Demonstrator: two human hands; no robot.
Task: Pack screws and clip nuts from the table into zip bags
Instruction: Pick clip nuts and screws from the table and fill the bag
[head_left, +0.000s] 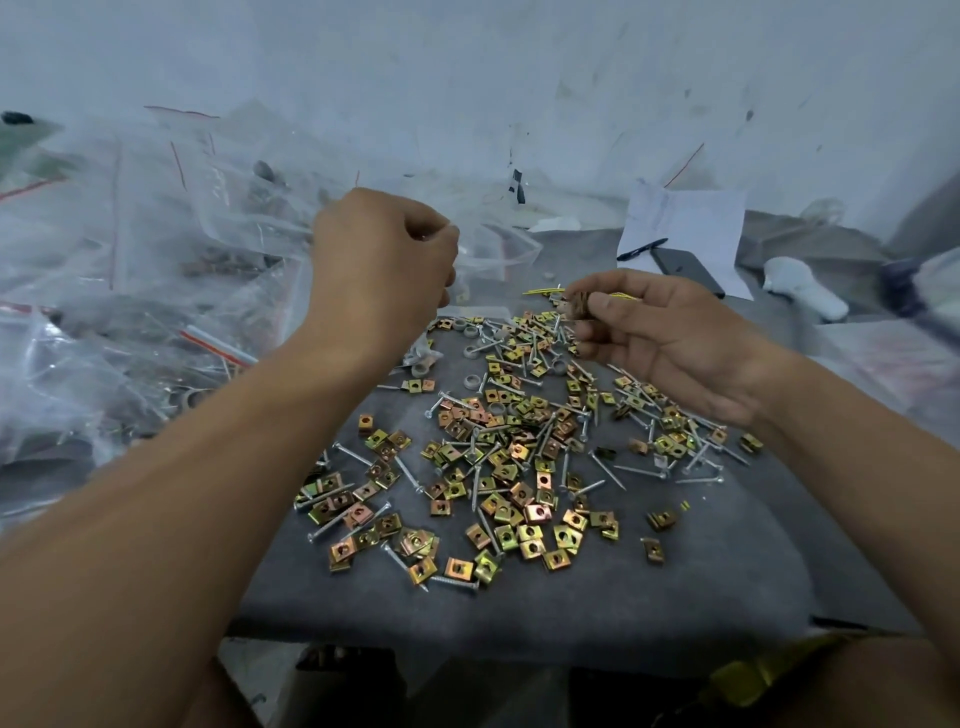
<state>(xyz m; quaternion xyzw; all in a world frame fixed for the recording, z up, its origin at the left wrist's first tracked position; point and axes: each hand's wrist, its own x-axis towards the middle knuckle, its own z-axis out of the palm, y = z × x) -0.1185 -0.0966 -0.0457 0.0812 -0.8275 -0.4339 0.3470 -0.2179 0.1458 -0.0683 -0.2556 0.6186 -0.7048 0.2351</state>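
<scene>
Fingers, left: curled tight on the left hand (382, 260), pinching the rim of a clear zip bag (488, 257) held up above the far edge of the table; bag hangs just beyond the knuckles
Fingers, right: right hand (670, 338) palm up, thumb and fingertips (602, 304) pinching a small bunch of hardware (576, 306) (blurred; looks like clip nuts with a screw or two, cannot tell the count); other fingers half curled under
Hands apart: left raised and further back, right lower and nearer the pile; not touching each other
Clip nuts: brass-yellow clip nuts (498, 467) scattered loose over the middle of the table, thickest in the centre, thinner toward the near edge; a few strays well off to the right
Screws: silver screws (467, 582) mixed in among the nuts, lying flat at all angles
Washers: a few grey rings (472, 382) at the far side of the pile, below the left hand
Table: dark grey table top (519, 618)
Left side: heap of clear bags with red zip strips (130, 312), some holding metal parts
Far right: white paper (691, 228) with a dark pen (641, 249) and a dark phone (688, 270) on it; white lump (802, 293) beside it (cannot tell what)
Back: scuffed pale wall (519, 78)
</scene>
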